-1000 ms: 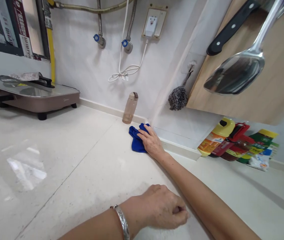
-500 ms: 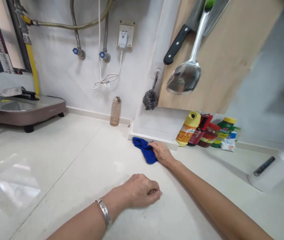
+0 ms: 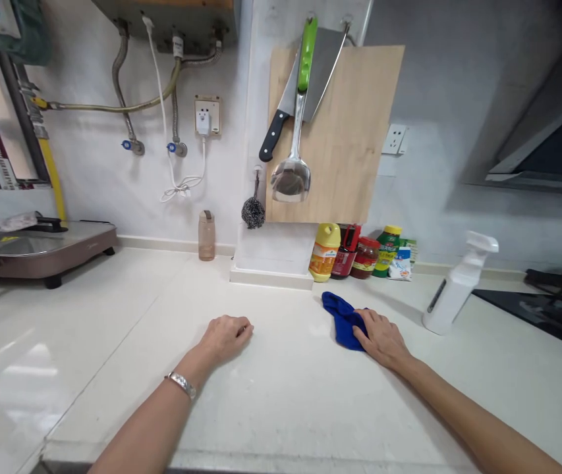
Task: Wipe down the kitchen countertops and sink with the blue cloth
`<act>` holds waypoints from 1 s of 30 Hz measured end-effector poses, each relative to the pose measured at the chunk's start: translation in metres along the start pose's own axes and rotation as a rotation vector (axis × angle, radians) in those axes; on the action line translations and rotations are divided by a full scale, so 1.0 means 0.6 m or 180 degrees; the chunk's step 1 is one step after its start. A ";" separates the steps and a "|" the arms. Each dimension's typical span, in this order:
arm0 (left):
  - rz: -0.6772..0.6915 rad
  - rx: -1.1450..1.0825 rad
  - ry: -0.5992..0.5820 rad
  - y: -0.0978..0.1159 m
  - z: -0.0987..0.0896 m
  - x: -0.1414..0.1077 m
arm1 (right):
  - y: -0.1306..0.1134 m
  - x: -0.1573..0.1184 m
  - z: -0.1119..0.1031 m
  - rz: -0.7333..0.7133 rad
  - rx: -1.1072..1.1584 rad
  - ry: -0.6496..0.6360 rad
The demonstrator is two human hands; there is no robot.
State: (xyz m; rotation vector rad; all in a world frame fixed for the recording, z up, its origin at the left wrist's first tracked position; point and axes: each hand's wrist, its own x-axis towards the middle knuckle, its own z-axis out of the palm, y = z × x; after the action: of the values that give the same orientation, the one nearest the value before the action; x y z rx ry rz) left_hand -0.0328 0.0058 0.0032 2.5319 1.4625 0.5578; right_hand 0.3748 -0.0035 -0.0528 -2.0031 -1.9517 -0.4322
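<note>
Right hand (image 3: 383, 337) and blue cloth (image 3: 346, 322) now farther right.

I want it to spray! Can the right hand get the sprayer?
Probably yes: the sprayer stands near the right hand with just counter between them, though its fingers are on the cloth.

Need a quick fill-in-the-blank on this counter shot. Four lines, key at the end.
1. The hand with the silver bracelet is the person's ____ hand.
2. The other hand rests on a crumpled blue ____.
3. The spatula hanging in front of the wooden board has a ____ handle.
4. From the camera, the spray bottle stands to the ____ of the yellow bottle.

Missing words: left; cloth; green; right.
</note>
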 end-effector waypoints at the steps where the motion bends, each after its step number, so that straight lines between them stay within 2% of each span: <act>1: -0.0026 0.0028 0.0007 0.002 -0.002 -0.001 | 0.003 -0.015 -0.005 -0.0030 0.0001 0.0025; 5: -0.0099 0.0174 0.0025 0.009 -0.004 -0.005 | -0.010 -0.080 -0.025 -0.0204 0.0121 0.0147; 8: -0.0136 0.0294 0.0057 0.009 -0.001 -0.007 | -0.047 -0.128 -0.048 -0.0463 0.0393 0.0198; 11: -0.0151 0.0366 0.0092 0.005 0.002 -0.007 | -0.108 -0.170 -0.080 -0.0828 0.0753 0.0148; 16: -0.0128 0.0446 0.0037 0.007 0.007 0.000 | -0.251 -0.200 -0.120 -0.1648 0.1309 -0.0039; 20: -0.0236 0.0481 0.0000 0.000 -0.003 0.006 | -0.361 -0.174 -0.119 -0.2209 0.1510 -0.0182; 23: -0.0460 0.0464 0.0137 -0.028 -0.025 0.005 | -0.420 -0.116 -0.099 -0.2541 0.1539 -0.0236; 25: -0.0676 0.0434 0.0309 -0.051 -0.042 0.003 | -0.442 -0.067 -0.080 -0.2533 0.1508 -0.0216; 27: -0.0815 0.0352 0.0473 -0.067 -0.056 -0.001 | -0.449 -0.019 -0.061 -0.2307 0.1411 -0.0215; 30: -0.0680 0.0126 0.0587 -0.065 -0.061 -0.007 | -0.438 0.028 -0.039 -0.1852 0.1321 -0.0204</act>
State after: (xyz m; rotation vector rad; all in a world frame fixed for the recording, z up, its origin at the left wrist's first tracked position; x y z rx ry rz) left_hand -0.0802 0.0204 0.0231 2.3641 1.7965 0.7488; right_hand 0.1126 0.0081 -0.0213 -1.1983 -2.4093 -0.0696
